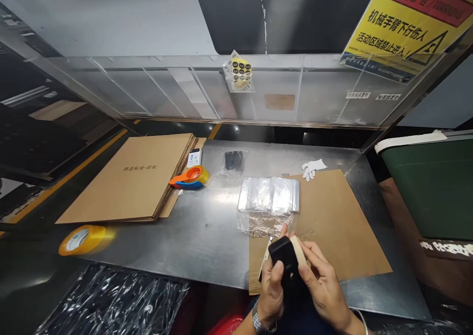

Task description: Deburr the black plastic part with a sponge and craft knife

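Tape in a glossy yellow roll (91, 237) lies at the left of the metal tabletop (207, 256), then a stack of flat brown cardboard (123, 182), an orange-and-blue tape dispenser (185, 180) and a pile of clear plastic bags (268, 195). Nearer than the bags, the left hand (272, 288) grips a black, box-shaped piece (284, 250), a narrow beige strip (298, 251) at its side pinched in the right hand (325, 293). Looks partway done to me: the piece isn't set down yet, and I can't tell whether the strip is fixed or merely held.
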Action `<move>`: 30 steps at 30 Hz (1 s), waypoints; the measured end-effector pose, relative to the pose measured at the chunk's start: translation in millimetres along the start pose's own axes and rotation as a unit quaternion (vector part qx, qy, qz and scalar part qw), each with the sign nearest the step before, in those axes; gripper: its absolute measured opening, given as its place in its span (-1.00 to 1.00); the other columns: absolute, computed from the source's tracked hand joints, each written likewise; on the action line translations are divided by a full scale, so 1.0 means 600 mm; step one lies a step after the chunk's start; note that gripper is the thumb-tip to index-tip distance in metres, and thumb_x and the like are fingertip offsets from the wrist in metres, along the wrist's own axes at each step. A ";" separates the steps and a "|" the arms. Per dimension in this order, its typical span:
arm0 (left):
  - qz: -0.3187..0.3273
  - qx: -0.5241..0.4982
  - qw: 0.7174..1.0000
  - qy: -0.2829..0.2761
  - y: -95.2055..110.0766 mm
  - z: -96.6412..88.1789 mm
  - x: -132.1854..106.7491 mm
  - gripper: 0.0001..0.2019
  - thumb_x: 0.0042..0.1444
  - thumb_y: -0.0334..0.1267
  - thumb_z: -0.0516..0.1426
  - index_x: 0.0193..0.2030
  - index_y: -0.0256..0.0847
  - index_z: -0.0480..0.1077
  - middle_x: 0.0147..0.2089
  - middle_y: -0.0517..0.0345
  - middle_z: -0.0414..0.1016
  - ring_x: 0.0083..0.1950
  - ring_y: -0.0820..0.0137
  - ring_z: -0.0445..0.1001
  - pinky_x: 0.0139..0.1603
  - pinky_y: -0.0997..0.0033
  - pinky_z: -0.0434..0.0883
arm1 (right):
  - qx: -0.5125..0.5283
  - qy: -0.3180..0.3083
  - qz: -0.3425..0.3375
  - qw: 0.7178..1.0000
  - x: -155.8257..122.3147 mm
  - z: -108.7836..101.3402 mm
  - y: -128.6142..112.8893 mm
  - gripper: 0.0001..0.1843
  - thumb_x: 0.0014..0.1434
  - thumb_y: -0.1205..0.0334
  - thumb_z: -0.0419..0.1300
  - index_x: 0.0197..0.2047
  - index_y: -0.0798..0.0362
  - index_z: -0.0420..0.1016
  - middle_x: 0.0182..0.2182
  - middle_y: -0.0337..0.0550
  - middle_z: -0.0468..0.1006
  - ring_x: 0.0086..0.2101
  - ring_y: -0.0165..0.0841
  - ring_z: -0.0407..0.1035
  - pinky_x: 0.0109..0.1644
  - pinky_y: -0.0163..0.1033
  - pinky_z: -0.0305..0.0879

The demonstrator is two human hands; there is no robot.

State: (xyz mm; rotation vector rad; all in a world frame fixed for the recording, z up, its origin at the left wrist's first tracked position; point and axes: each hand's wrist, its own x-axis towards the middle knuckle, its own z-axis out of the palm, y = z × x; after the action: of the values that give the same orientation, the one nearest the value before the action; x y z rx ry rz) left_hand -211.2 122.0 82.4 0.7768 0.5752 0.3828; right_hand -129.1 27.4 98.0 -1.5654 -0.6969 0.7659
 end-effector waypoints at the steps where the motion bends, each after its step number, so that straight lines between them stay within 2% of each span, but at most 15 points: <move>1: -0.012 -0.049 0.999 0.012 0.001 0.003 0.003 -0.53 0.05 -0.02 0.06 0.08 -0.14 0.29 0.09 0.04 0.37 0.21 0.23 0.17 0.25 0.31 0.03 | -0.003 -0.008 -0.001 1.000 -0.004 0.005 0.004 -0.56 0.24 0.16 -0.02 0.18 -0.03 0.16 -0.06 -0.08 0.26 -0.04 -0.30 0.21 0.05 -0.24 0.20; 4: -0.061 -0.180 0.982 0.004 0.011 0.005 0.016 -0.54 0.09 0.01 -0.01 0.07 -0.16 0.31 0.16 0.06 0.32 0.27 0.28 0.09 0.27 0.31 0.00 | -0.020 -0.036 -0.025 0.999 -0.020 0.009 0.013 -0.54 0.25 0.15 -0.03 0.21 -0.04 0.12 -0.08 -0.07 0.26 -0.04 -0.29 0.21 0.04 -0.24 0.20; 6: -0.105 -0.245 0.964 0.003 0.022 0.000 0.024 -0.56 0.10 0.01 -0.03 0.02 -0.16 0.35 0.11 0.04 0.36 0.19 0.27 0.23 0.23 0.25 0.10 | -0.037 -0.067 -0.053 0.996 -0.031 0.001 0.018 -0.53 0.25 0.14 -0.02 0.22 -0.05 0.10 -0.09 -0.07 0.27 -0.07 -0.30 0.23 0.00 -0.24 0.23; 8: -0.132 -0.271 0.953 0.034 0.034 -0.006 0.031 -0.63 0.14 -0.03 -0.03 -0.04 -0.17 0.39 -0.02 0.04 0.47 -0.05 0.33 0.43 0.10 0.25 0.28 | -0.059 -0.110 -0.086 0.988 -0.040 -0.014 0.023 -0.52 0.24 0.13 -0.01 0.22 -0.06 0.11 -0.12 -0.07 0.29 -0.11 -0.31 0.26 -0.03 -0.24 0.25; 10: -0.145 -0.262 0.952 0.062 0.043 -0.012 0.034 -0.65 0.15 -0.05 -0.03 -0.08 -0.19 0.40 -0.17 0.07 0.52 -0.29 0.42 0.48 -0.13 0.34 0.41 | -0.084 -0.136 -0.103 0.982 -0.043 -0.033 0.029 -0.54 0.23 0.14 0.02 0.20 -0.07 0.14 -0.12 -0.07 0.30 -0.12 -0.30 0.27 -0.05 -0.25 0.27; 11: -0.158 -0.251 0.953 0.063 0.045 -0.014 0.035 -0.63 0.15 -0.02 -0.04 -0.10 -0.21 0.40 -0.25 0.08 0.53 -0.37 0.44 0.48 -0.24 0.40 0.43 | -0.097 -0.125 -0.103 0.982 -0.042 -0.044 0.032 -0.54 0.22 0.16 0.03 0.19 -0.07 0.16 -0.10 -0.07 0.30 -0.10 -0.29 0.26 -0.03 -0.25 0.27; 15: -0.259 -0.191 0.946 0.023 0.038 -0.015 0.031 -0.44 0.10 0.16 -0.12 -0.20 -0.34 0.40 -0.49 0.06 0.47 -0.55 0.42 0.45 -0.55 0.51 0.36 | -0.152 -0.032 -0.109 0.982 -0.022 -0.070 0.024 -0.53 0.20 0.24 0.07 0.18 -0.04 0.16 0.00 -0.02 0.23 0.00 -0.22 0.17 0.04 -0.16 0.21; 16: -0.281 -0.176 0.943 0.020 0.034 -0.013 0.029 -0.41 0.08 0.19 -0.14 -0.23 -0.34 0.40 -0.52 0.06 0.46 -0.60 0.42 0.44 -0.60 0.53 0.33 | -0.169 -0.028 -0.124 0.977 -0.014 -0.071 0.017 -0.53 0.20 0.27 0.06 0.18 -0.02 0.15 0.00 -0.01 0.23 0.00 -0.22 0.16 0.04 -0.14 0.22; 18: -0.315 -0.155 0.936 0.013 0.024 -0.008 0.023 -0.35 0.06 0.24 -0.20 -0.30 -0.35 0.39 -0.58 0.06 0.44 -0.67 0.43 0.40 -0.69 0.56 0.25 | -0.209 -0.057 -0.165 0.962 0.002 -0.064 -0.001 -0.52 0.20 0.31 0.04 0.19 0.01 0.13 -0.01 0.03 0.22 -0.01 -0.21 0.15 0.01 -0.10 0.23; 22: -0.343 -0.121 0.932 -0.005 0.008 0.000 0.008 -0.33 0.05 0.26 -0.20 -0.47 -0.37 0.38 -0.70 0.05 0.38 -0.72 0.43 0.35 -0.74 0.57 0.17 | -0.284 -0.166 -0.227 0.917 0.029 -0.047 -0.023 -0.50 0.20 0.36 0.03 0.21 0.06 0.09 -0.04 0.06 0.21 -0.04 -0.19 0.12 0.00 -0.03 0.22; 24: -0.354 -0.097 0.930 0.001 0.005 0.002 0.001 -0.29 0.02 0.29 -0.22 -0.53 -0.39 0.37 -0.70 0.01 0.38 -0.73 0.41 0.35 -0.76 0.56 0.16 | -0.300 -0.165 -0.244 0.907 0.037 -0.046 -0.024 -0.49 0.20 0.40 0.01 0.22 0.08 0.07 -0.04 0.08 0.20 -0.05 -0.20 0.11 -0.02 -0.02 0.23; 27: -0.383 -0.083 0.920 -0.013 0.006 0.002 -0.004 -0.22 -0.03 0.35 -0.28 -0.51 -0.40 0.38 -0.70 -0.03 0.39 -0.76 0.39 0.34 -0.79 0.54 0.12 | -0.305 -0.118 -0.253 0.911 0.039 -0.051 -0.024 -0.49 0.20 0.43 -0.02 0.22 0.09 0.05 -0.04 0.09 0.18 -0.05 -0.21 0.12 -0.05 -0.04 0.24; 29: -0.354 -0.091 0.931 -0.015 0.008 0.002 -0.003 -0.27 0.02 0.30 -0.23 -0.44 -0.39 0.41 -0.63 -0.02 0.44 -0.67 0.40 0.40 -0.71 0.53 0.23 | -0.311 -0.138 -0.242 0.909 0.035 -0.049 -0.030 -0.50 0.21 0.41 -0.01 0.22 0.08 0.06 -0.05 0.08 0.19 -0.06 -0.21 0.13 -0.05 -0.04 0.25; 30: -0.318 -0.096 0.943 -0.004 0.009 0.002 -0.002 -0.33 0.06 0.23 -0.18 -0.38 -0.39 0.43 -0.53 -0.03 0.49 -0.56 0.39 0.46 -0.60 0.52 0.32 | -0.316 -0.161 -0.236 0.905 0.032 -0.046 -0.033 -0.50 0.21 0.38 0.00 0.21 0.08 0.06 -0.06 0.07 0.21 -0.07 -0.21 0.13 -0.04 -0.04 0.25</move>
State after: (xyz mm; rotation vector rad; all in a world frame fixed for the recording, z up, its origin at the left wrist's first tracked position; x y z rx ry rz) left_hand -212.1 124.2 87.8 0.3715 0.7331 -0.1619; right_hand -95.7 28.6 118.5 -1.7380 -1.6288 0.4453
